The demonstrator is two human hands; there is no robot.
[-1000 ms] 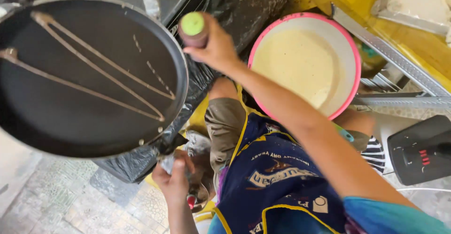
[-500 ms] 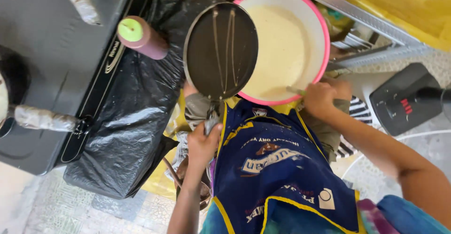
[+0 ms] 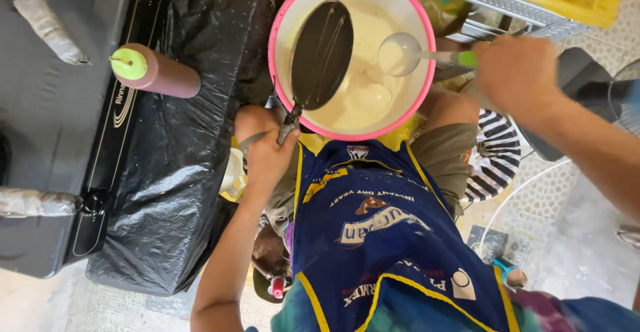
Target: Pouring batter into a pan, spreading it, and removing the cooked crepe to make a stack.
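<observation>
Batter-loading step: my left hand (image 3: 267, 149) is closed around the pan (image 3: 321, 53) handle, holding it tilted over the bowl (image 3: 280, 32), while my right hand (image 3: 517, 72) is closed on the ladle (image 3: 400, 54); the next move probably calls for a steady pour onto the pan.

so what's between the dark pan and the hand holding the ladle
In the head view, the white ladle bowl and its green-tipped handle, over pale batter in the pink-rimmed basin, lie between the pan and the right hand.

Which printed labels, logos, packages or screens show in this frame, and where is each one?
Apron: bottom centre, on the person; navy with yellow trim, printed blue-and-white logo and smaller white marks.
Stove: left; black edge strip with a white swirl logo.
Squeeze bottle: on the stove, lying tilted; brown, green cap, no label visible.
No screens or signs in view.
</observation>
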